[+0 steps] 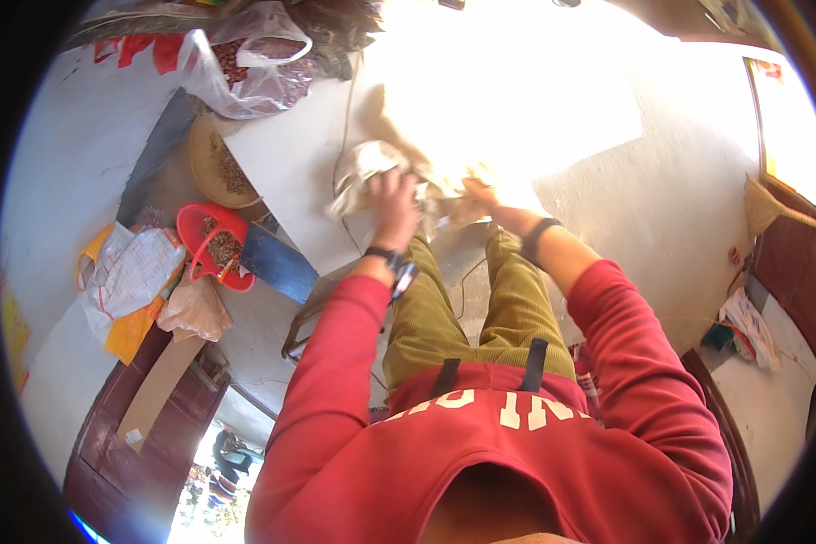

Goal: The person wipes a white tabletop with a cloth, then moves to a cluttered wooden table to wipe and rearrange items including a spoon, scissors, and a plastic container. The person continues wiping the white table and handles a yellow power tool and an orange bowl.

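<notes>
In front of my knees, my left hand point(396, 204) rests on a crumpled pale cloth point(370, 166); its fingers are blurred, so I cannot tell whether they grip it. To its right, my right hand point(484, 196) touches the brownish edge of pale material, and its fingers are partly lost in glare. Whether this is one piece with the cloth I cannot tell. Strong light whitens most of the area beyond both hands. Each wrist bears a dark band.
Left are a clear plastic bag point(272, 88) of reddish pieces, a round tray point(200, 160) and a red plastic basket point(187, 221) of brown pieces, and several plastic bags point(143, 265). A dark cable point(345, 136) runs beside the cloth. At far right lies a white bag point(755, 323).
</notes>
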